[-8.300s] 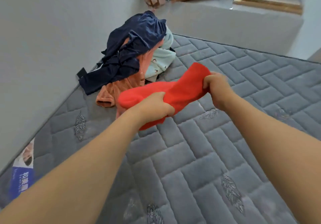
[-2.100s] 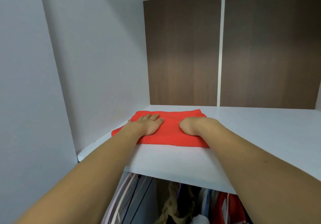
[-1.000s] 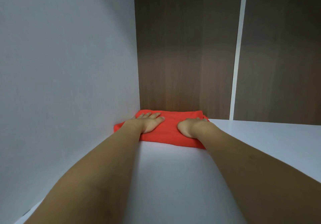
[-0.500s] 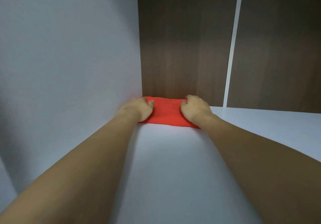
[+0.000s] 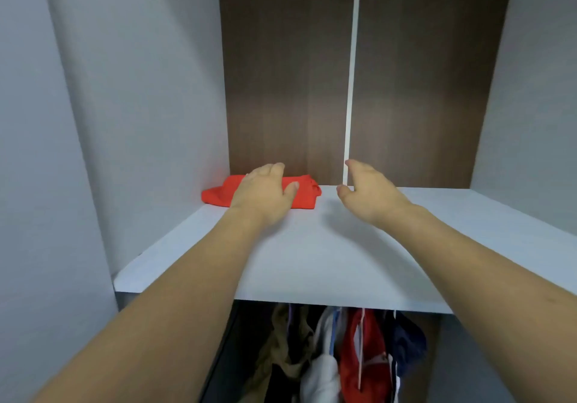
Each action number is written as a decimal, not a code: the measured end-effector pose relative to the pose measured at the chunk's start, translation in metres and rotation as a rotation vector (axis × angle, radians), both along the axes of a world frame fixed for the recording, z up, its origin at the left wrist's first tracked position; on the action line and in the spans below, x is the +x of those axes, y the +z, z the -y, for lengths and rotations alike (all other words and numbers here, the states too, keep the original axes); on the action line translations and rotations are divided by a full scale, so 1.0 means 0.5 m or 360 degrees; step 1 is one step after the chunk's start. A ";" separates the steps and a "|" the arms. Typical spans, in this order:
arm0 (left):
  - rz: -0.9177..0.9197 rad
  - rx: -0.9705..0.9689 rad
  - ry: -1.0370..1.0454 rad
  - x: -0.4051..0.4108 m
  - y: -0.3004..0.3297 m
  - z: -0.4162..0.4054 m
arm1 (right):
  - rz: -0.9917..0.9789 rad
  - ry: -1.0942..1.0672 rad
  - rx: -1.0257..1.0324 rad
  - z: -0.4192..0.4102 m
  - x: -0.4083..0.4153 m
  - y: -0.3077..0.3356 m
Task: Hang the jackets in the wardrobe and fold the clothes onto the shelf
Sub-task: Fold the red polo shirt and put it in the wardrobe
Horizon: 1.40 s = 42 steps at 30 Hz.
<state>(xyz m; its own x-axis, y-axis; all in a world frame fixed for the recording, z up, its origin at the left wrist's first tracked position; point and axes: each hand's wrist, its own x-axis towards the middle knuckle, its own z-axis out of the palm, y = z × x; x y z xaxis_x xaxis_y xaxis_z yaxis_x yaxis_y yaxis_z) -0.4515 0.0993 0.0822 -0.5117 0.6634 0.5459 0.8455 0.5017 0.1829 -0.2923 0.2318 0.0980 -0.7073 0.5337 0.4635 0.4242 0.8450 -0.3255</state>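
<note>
Lying beyond left hand [image 5: 265,194], folded red garment [image 5: 304,194], on shelf [image 5: 312,262]

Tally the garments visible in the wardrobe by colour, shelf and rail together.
Red-orange, folded on the shelf: 1
Tan/olive, hanging: 1
White, hanging: 1
Red, hanging: 1
Navy, hanging: 1
Total: 5 distinguishable; the rail area is dark and bunched, so more may be hidden.

Single head-worn wide-angle view, facing forward into wardrobe, level with white shelf [image 5: 312,262]. Shelf front edge crosses lower frame; back left corner sits mid-frame, fairly near. Below front edge, view drops onto hanging clothes [image 5: 343,355]. Both forearms enter from bottom corners.
</note>
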 end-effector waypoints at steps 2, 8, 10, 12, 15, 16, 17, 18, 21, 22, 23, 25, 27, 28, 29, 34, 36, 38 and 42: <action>-0.0044 -0.0005 -0.0111 0.043 0.001 0.002 | 0.0000 -0.0120 0.0010 0.025 0.069 -0.007; -0.0220 0.0075 -0.0513 0.172 -0.030 0.007 | 0.0006 -0.0473 0.0066 0.107 0.278 -0.044; -0.0258 0.0150 -0.0643 0.229 -0.045 0.006 | -0.0017 -0.0584 0.0083 0.137 0.350 -0.046; -0.0274 0.0209 -0.0794 0.295 -0.050 0.010 | -0.0014 -0.0672 0.0093 0.170 0.424 -0.044; -0.0366 0.0321 -0.1045 0.416 -0.041 0.023 | -0.0023 -0.0770 0.0144 0.229 0.550 -0.039; -0.0389 0.0371 -0.1124 0.458 -0.032 0.028 | -0.0054 -0.0802 0.0173 0.250 0.596 -0.034; -0.0411 0.0421 -0.1194 0.501 -0.021 0.033 | -0.0085 -0.0840 0.0210 0.270 0.642 -0.027; -0.0427 0.0470 -0.1264 0.544 -0.012 0.038 | -0.0110 -0.0884 0.0260 0.291 0.687 -0.022; -0.0441 0.0596 -0.1467 0.689 0.015 0.054 | -0.0176 -0.1038 0.0453 0.360 0.824 -0.008; -0.0431 0.0635 -0.1534 0.742 0.020 0.061 | -0.0195 -0.1088 0.0529 0.385 0.870 -0.004; -0.0413 0.0682 -0.1610 0.797 0.025 0.070 | -0.0221 -0.1133 0.0609 0.410 0.917 0.001; -0.0399 0.0791 -0.1786 0.910 0.031 0.093 | -0.0298 -0.1205 0.0772 0.462 1.013 0.007; -0.0435 0.0907 -0.1967 1.028 0.037 0.120 | -0.0365 -0.1263 0.0918 0.513 1.115 0.010; -0.0458 0.0967 -0.2047 1.088 0.040 0.134 | -0.0374 -0.1307 0.0971 0.536 1.168 0.009; -0.0474 0.1020 -0.2121 1.149 0.042 0.149 | -0.0368 -0.1367 0.1000 0.559 1.222 0.007; -0.0428 0.1059 -0.2377 1.433 0.028 0.209 | -0.0296 -0.1744 0.0925 0.666 1.487 -0.040; -0.0347 0.0982 -0.2460 1.538 0.007 0.225 | -0.0271 -0.1898 0.0856 0.706 1.583 -0.068; -0.0316 0.0886 -0.2549 1.639 -0.019 0.235 | -0.0249 -0.2034 0.0784 0.742 1.671 -0.093; -0.0332 0.0759 -0.2736 1.833 -0.070 0.235 | -0.0240 -0.2270 0.0668 0.801 1.834 -0.143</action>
